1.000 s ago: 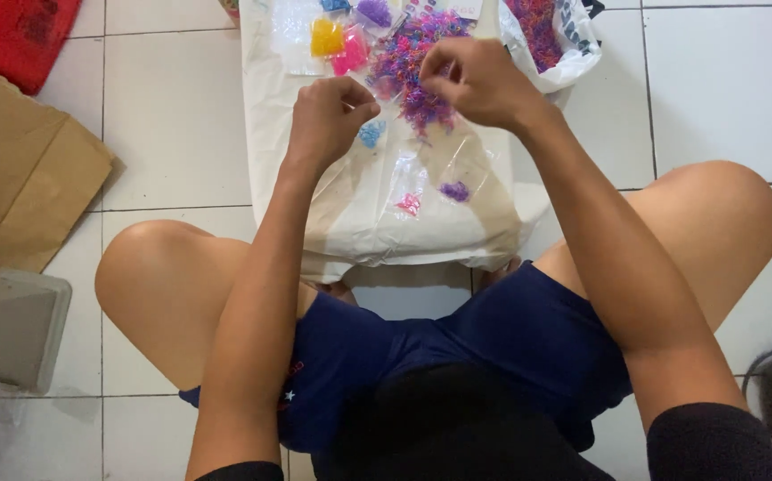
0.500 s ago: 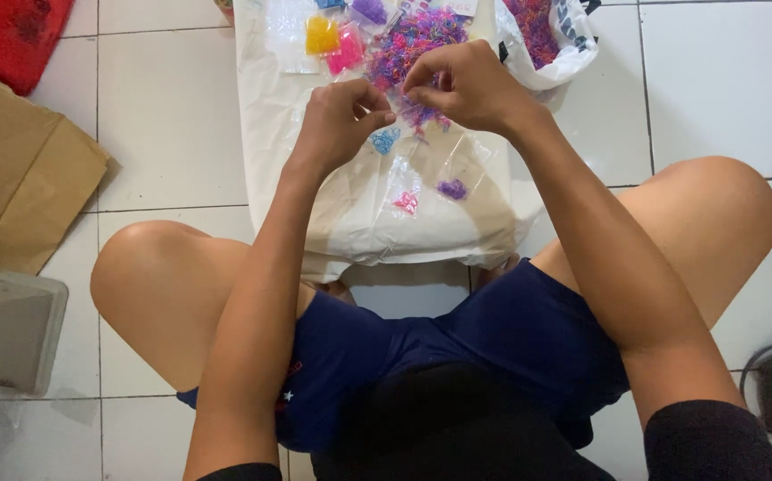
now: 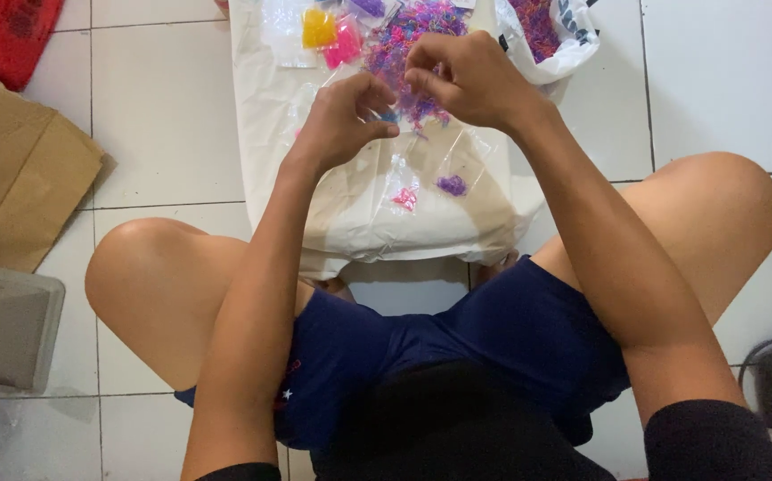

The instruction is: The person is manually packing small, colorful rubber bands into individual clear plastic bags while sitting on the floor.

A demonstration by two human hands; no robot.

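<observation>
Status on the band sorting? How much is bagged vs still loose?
Done: small clear bags already hold yellow bands, pink bands, a few purple ones and pink ones.
In hand: left hand and right hand pinch something small over the mixed pile; what exactly is hidden.
Left: the pile, plus more bands in the white bag.

You get even, fairly bright indoor light from overhead, with soft shadows under your knees on the glossy white tiled floor, faint sheen on the clear small plastic bags, and slight motion softness around your fingers.
</observation>
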